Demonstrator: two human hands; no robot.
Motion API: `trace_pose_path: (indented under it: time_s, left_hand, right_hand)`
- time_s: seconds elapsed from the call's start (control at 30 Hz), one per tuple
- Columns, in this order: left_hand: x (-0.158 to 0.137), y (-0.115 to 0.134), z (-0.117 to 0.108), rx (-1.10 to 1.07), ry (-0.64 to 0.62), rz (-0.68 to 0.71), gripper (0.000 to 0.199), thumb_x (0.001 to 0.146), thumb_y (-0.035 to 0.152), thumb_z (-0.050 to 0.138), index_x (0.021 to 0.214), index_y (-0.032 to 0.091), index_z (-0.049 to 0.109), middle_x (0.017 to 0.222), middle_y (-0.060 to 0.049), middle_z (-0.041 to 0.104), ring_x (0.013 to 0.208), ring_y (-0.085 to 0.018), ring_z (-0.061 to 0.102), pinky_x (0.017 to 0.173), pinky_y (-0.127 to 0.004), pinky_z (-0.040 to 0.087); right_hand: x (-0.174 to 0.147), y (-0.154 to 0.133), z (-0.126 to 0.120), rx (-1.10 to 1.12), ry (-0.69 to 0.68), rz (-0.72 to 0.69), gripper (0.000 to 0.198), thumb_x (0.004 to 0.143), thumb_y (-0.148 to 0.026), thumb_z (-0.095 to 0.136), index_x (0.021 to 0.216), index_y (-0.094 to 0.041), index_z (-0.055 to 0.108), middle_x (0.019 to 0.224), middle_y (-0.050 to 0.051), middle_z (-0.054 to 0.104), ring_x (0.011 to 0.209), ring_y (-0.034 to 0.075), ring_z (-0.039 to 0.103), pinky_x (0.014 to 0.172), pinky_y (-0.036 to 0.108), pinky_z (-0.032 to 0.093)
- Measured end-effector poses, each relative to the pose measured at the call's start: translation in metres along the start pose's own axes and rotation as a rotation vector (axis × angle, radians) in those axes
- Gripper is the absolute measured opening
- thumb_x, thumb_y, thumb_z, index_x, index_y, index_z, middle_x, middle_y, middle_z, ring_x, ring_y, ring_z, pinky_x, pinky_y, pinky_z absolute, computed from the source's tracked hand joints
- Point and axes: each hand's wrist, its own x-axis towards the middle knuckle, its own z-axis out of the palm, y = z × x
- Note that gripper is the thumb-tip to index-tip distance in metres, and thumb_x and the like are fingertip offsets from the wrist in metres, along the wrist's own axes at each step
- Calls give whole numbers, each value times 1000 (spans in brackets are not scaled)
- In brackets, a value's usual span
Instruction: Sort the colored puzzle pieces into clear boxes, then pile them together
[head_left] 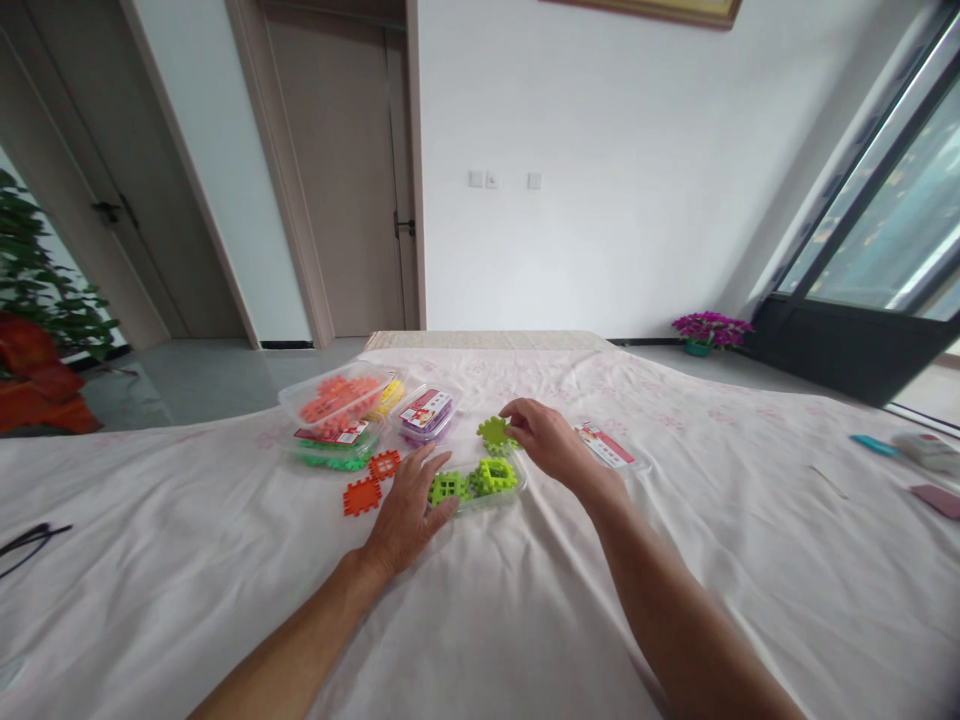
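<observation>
My right hand [545, 434] pinches a lime-green toothed building piece [496, 434] by its right edge, just behind a clear plastic box [484, 501]. Inside that box lie more lime-green building pieces [494, 475], some with square openings. My left hand [409, 508] rests at the box's left end, fingers spread, thumb at the near rim. Left of it, two orange building pieces [362, 496] lie on the cloth. A clear lid with a red-and-white label [607, 446] lies to the right, partly behind my right forearm.
Behind my left hand stand stacked clear boxes of orange pieces [341, 400] and green pieces [337, 455], plus a box of purple pieces [426, 414]. Eyeglasses [34, 545] lie far left. A blue item [874, 445] and a pinkish item [936, 500] lie far right on the tablecloth [480, 620].
</observation>
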Motion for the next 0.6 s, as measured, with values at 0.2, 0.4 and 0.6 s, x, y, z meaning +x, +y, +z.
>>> trace_pose_path:
  time_s: [0.2, 0.4, 0.6]
  left_hand:
    - [0, 0, 0, -1, 6, 8, 54, 92, 46, 52, 139, 22, 44, 149, -13, 39, 140, -29, 33, 116, -53, 27]
    - [1, 2, -1, -9, 20, 20, 53, 91, 44, 55, 139, 22, 44, 148, -13, 40, 140, -29, 34, 115, -51, 29]
    - [0, 1, 0, 2, 19, 25, 51, 92, 41, 52, 139, 22, 44, 149, -13, 39, 141, -29, 32, 115, -52, 28]
  right_hand:
    - [1, -11, 24, 40, -62, -95, 16, 90, -15, 54, 95, -20, 69, 91, 4, 65, 82, 14, 61, 75, 23, 42]
    - [4, -10, 48, -14, -119, -82, 24, 92, -16, 52, 103, -22, 72, 98, 6, 67, 88, 16, 64, 80, 24, 45]
    - [5, 0, 54, -13, -49, -40, 34, 89, -13, 52, 119, -22, 66, 112, 7, 68, 99, 18, 64, 87, 27, 46]
